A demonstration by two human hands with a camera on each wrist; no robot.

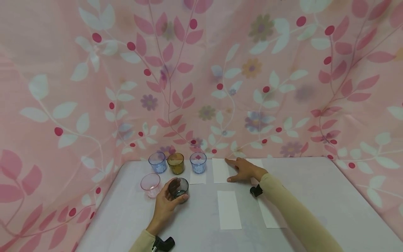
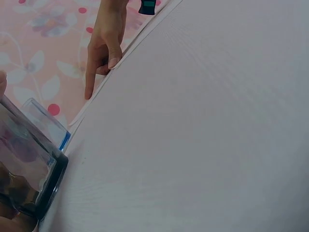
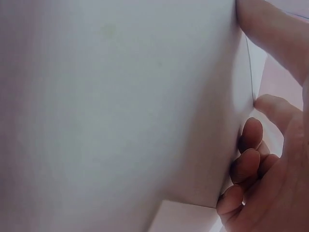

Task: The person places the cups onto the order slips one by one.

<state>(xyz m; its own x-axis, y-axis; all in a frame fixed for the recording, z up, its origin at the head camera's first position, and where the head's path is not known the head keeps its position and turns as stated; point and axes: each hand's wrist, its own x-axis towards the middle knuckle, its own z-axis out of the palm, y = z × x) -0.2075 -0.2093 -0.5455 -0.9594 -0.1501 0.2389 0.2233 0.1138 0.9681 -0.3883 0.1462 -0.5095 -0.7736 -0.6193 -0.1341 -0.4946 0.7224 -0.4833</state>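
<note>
In the head view my left hand (image 1: 164, 207) holds a dark grey glass (image 1: 181, 189), its thumb at the near side and its fingers round the left. The left wrist view shows the same glass (image 2: 34, 150) close up at the left edge. My right hand (image 1: 248, 170) touches a white paper strip (image 1: 220, 172), index finger extended to the strip's top edge and thumb near its lower right. Its other fingers are bent in the right wrist view. Left of that strip, a blue glass (image 1: 198, 163) stands on another white strip (image 1: 197, 179).
A second blue glass (image 1: 157, 163), an amber glass (image 1: 175, 164) and a pink glass (image 1: 151, 185) stand at the left of the white table (image 1: 116, 217). More white strips lie in front (image 1: 229, 211) and under the right forearm (image 1: 273, 218). A floral curtain (image 1: 201, 70) hangs behind.
</note>
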